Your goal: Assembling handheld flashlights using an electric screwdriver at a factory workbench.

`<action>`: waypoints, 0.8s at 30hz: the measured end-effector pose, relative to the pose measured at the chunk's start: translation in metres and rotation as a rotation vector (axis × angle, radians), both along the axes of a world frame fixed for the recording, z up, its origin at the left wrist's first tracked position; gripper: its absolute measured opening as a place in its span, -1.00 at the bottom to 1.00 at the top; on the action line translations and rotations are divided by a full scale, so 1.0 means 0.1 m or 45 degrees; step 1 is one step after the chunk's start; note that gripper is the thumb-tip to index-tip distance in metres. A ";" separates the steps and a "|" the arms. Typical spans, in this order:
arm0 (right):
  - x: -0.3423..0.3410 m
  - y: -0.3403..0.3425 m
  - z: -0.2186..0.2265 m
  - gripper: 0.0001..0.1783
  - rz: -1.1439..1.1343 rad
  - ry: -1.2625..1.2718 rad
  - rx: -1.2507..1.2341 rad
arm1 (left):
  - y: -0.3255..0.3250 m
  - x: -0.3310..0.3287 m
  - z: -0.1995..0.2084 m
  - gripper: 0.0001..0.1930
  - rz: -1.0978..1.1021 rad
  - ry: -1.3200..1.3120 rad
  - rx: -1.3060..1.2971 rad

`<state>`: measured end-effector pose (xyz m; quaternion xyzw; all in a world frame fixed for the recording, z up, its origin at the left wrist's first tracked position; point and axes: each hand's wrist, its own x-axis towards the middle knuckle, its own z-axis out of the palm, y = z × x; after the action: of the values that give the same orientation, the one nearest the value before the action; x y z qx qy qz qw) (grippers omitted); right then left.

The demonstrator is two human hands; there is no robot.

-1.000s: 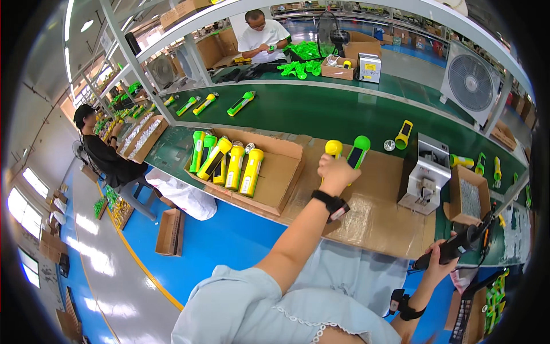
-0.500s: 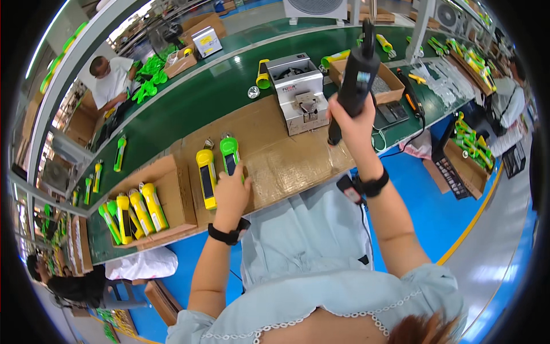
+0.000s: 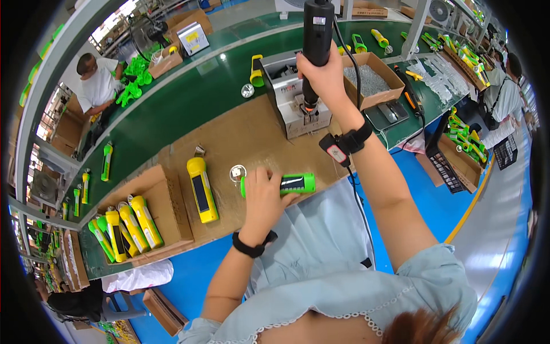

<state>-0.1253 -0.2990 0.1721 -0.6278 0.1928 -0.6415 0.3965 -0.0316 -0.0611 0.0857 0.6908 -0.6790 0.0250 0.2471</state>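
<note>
My left hand (image 3: 264, 198) is closed over one end of a green flashlight (image 3: 299, 183) that lies crosswise on a cardboard sheet, its dark panel facing up. Beside my fingertips sits a clear round lamp piece (image 3: 238, 172). A yellow flashlight (image 3: 202, 190) lies to the left on the same sheet. In my right hand (image 3: 323, 77) is a black electric screwdriver (image 3: 318, 34), held upright. Its tip points down at the front outlet of a metal screw feeder (image 3: 283, 89); whether it touches a screw there cannot be made out.
A cardboard box (image 3: 182, 221) of yellow and green flashlights stands at left. Right of the feeder are an open box of small screws (image 3: 369, 80), a scale-like device (image 3: 385, 116) and another tool (image 3: 408, 94). A co-worker (image 3: 100, 86) sits across the green bench.
The green flashlight has moved right and turned from lengthwise to crosswise under my left hand. My right hand has brought the screwdriver left, to the feeder's outlet.
</note>
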 end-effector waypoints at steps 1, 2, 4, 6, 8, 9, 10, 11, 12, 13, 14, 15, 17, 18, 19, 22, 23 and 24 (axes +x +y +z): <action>-0.02 0.05 0.03 -0.62 0.050 0.025 0.028 | -0.08 0.01 -0.08 -0.46 -0.001 0.026 0.014; -0.04 0.12 0.02 -0.62 0.053 0.041 0.042 | -0.16 0.02 -0.18 -0.47 -0.010 -0.018 -0.061; -0.11 0.27 -0.05 -0.63 0.145 0.083 0.137 | -0.25 0.00 -0.27 -0.47 0.003 -0.119 -0.008; -0.17 0.45 -0.13 -0.62 0.157 -0.015 0.064 | -0.26 -0.02 -0.30 -0.47 0.024 -0.134 -0.016; -0.24 0.58 -0.16 -0.62 0.185 -0.189 0.014 | -0.26 -0.05 -0.33 -0.47 0.045 -0.144 -0.024; -0.26 0.56 -0.17 -0.64 0.130 -0.209 -0.035 | -0.26 -0.06 -0.35 -0.47 0.050 -0.178 -0.072; -0.28 0.53 -0.14 -0.59 0.088 -0.208 -0.077 | -0.27 -0.06 -0.36 -0.47 0.056 -0.212 -0.121; -0.27 0.51 -0.10 -0.52 0.045 -0.213 -0.115 | -0.27 -0.06 -0.35 -0.47 0.050 -0.204 -0.113; -0.25 0.47 -0.08 -0.52 0.040 -0.205 -0.108 | -0.27 -0.05 -0.33 -0.46 0.046 -0.197 -0.103; -0.22 0.42 -0.05 -0.53 0.002 -0.224 -0.161 | -0.26 -0.06 -0.33 -0.46 0.042 -0.190 -0.094; -0.16 0.36 -0.04 -0.54 -0.028 -0.248 -0.216 | -0.26 -0.05 -0.34 -0.46 0.047 -0.189 -0.089; -0.13 0.27 -0.05 -0.54 -0.031 -0.247 -0.214 | -0.26 -0.04 -0.34 -0.46 0.044 -0.180 -0.102; -0.05 0.13 -0.09 -0.65 -0.076 -0.231 -0.219 | -0.27 -0.04 -0.35 -0.46 0.043 -0.170 -0.115; -0.04 0.13 -0.10 -0.68 -0.012 -0.193 -0.111 | -0.26 -0.04 -0.36 -0.45 0.048 -0.172 -0.112; -0.02 0.10 -0.10 -0.68 -0.010 -0.191 -0.112 | -0.26 -0.04 -0.37 -0.45 0.051 -0.173 -0.109; 0.01 -0.06 -0.09 -0.66 -0.205 0.078 -0.171 | -0.26 -0.09 -0.37 -0.46 0.075 -0.220 -0.156; 0.02 -0.01 -0.06 -0.66 -0.206 0.080 -0.160 | -0.25 -0.08 -0.37 -0.46 0.072 -0.219 -0.146; 0.01 0.05 -0.04 -0.70 -0.130 0.102 -0.137 | -0.26 -0.08 -0.37 -0.46 0.084 -0.217 -0.133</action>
<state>-0.1239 -0.2939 0.1685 -0.6627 0.2056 -0.6446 0.3211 -0.0392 -0.0876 0.0488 0.6943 -0.6723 0.1272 0.2232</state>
